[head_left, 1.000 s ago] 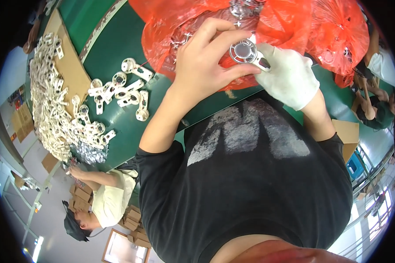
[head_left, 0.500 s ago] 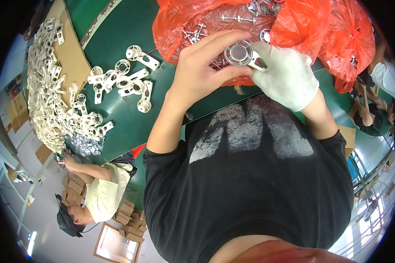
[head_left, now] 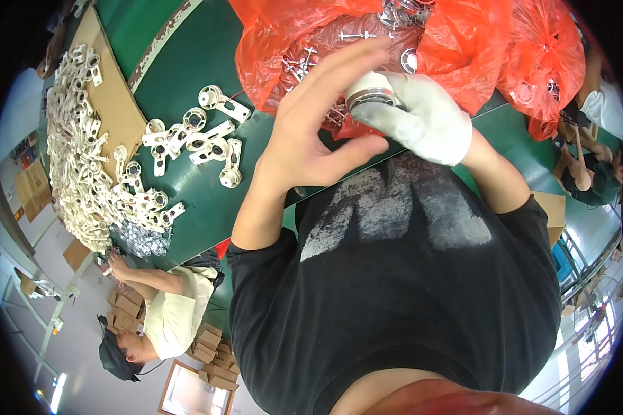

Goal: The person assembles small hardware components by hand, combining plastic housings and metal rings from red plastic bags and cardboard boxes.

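My right hand (head_left: pixel 430 119), in a white glove, grips a round white-and-silver part (head_left: pixel 369 90) between thumb and fingers. The part is tilted so that its side and silver rim show, and the glove hides the rest of it. Just left of it is my bare left hand (head_left: pixel 310 135), its fingers stretched out and its thumb apart, with nothing held. Both hands are above the near edge of the green table (head_left: pixel 256 200), in front of an open red plastic bag (head_left: pixel 263 69). In that bag lie several silver cross-shaped parts (head_left: pixel 299 63) and round silver parts (head_left: pixel 409 61).
Several white ring-headed parts with slotted arms (head_left: pixel 194 121) lie left of my hands. Beyond them a large heap of similar parts (head_left: pixel 83 173) spreads beside brown cardboard (head_left: pixel 111 90). A second red bag (head_left: pixel 543 62) stands at right. A co-worker (head_left: pixel 176 304) handles something at the heap's near end.
The round part has turned from its face to its side in my gloved hand. My left hand has come off it, its fingers opening. The view has shifted slightly.
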Available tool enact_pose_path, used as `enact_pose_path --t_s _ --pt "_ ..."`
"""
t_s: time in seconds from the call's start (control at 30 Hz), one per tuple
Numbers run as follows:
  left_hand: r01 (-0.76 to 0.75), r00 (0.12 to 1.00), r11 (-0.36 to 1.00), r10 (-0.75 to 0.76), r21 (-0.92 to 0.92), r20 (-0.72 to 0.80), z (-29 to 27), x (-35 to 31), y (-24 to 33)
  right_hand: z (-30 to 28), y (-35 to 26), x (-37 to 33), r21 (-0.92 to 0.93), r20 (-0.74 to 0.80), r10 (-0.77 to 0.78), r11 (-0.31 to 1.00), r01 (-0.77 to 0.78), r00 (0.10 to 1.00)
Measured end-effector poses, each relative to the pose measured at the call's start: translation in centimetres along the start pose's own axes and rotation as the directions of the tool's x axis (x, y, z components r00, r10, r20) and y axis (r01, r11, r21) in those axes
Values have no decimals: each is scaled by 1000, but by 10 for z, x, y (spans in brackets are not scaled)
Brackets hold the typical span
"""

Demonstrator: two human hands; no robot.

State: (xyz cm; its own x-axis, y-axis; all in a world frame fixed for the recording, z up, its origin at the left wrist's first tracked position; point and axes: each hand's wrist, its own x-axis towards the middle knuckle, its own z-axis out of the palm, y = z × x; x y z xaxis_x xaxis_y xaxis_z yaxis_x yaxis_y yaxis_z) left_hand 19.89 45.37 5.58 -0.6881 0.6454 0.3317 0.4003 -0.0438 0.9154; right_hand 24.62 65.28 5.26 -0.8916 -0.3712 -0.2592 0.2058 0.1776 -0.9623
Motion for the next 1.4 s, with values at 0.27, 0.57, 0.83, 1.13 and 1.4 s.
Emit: enact_pose_path --t_s 0.27,0.57,0.83,1.13,1.4 --pt "74 997 969 -81 -236 -20 0 -2 -19 8 10 3 -495 -105 -203 860 126 973" --pt "92 996 971 -89 -221 22 -6 3 -7 16 16 -4 -509 -145 -365 824 247 920" --pt "471 881 874 -458 121 -119 -136 -8 3 7 -10 -2 -372 -180 -53 928 -18 982" --pt "641 600 743 -331 191 -728 -204 -19 -51 4 -4 -10 -334 -108 -54 942 15 993" --pt "686 638 139 -587 714 -498 -121 -56 -25 2 -6 -7 -273 -46 15 962 -27 999"
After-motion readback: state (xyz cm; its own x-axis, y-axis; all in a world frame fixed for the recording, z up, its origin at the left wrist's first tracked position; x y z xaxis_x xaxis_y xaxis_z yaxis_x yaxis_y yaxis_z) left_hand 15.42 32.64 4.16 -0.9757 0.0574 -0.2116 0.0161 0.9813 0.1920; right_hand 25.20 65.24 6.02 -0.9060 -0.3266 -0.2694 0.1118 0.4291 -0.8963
